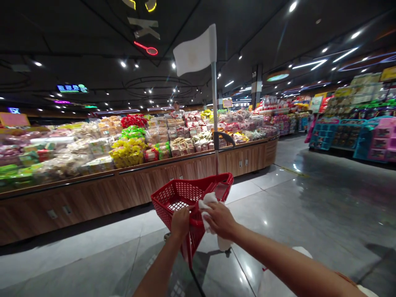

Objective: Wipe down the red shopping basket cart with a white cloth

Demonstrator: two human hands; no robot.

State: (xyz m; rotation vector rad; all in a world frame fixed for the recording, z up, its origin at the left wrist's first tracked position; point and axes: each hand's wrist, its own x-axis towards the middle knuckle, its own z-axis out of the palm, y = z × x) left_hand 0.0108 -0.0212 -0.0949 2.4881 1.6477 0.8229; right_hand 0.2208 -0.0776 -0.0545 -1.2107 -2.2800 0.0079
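Note:
A small red plastic shopping cart (162, 208) with lattice sides stands in front of me, its basket tilted in view. My left hand (180, 222) is closed around the near rim of the cart. In my right hand (222, 219) is a crumpled white cloth (207, 201), pressed against the cart's near right rim; it may be paper. From the cart rises a grey pole (215, 103) with a white flag (196, 51) at its top and a dark curved handle partway up. The cart's basket shows only its lattice floor.
A long wood-panelled display counter (145, 187) piled with packaged food runs behind the cart. A person (177, 110) stands beyond it. Blue and pink racks (324, 134) stand at the right. Shiny grey tiles (291, 206) cover the floor.

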